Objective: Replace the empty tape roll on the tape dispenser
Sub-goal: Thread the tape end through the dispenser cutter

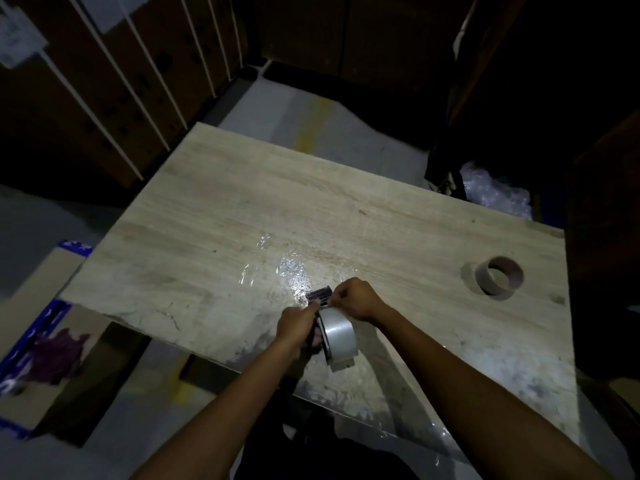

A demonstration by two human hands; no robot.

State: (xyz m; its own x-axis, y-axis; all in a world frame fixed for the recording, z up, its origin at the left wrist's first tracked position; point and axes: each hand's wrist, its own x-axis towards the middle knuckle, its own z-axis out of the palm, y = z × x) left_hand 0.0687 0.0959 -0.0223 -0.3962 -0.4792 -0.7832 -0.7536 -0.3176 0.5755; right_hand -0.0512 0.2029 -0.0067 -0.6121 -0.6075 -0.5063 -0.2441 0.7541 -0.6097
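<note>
A full roll of clear tape (338, 336) sits mounted on the tape dispenser (320, 295), held just above the wooden table (242, 202) near its front edge. My left hand (297, 328) grips the dispenser from the left, hiding its handle. My right hand (356, 301) pinches at the dispenser's front roller end, fingers closed on the tape's free end or the head; I cannot tell which. An empty brown cardboard tape core (498, 277) lies on the table at the right.
A shiny crumpled piece of clear tape (291, 271) sticks to the table just beyond my hands. Bubble wrap (495, 194) lies past the table's right far corner. Cardboard boxes (104, 81) stand at the left, flat cardboard (38, 306) on the floor.
</note>
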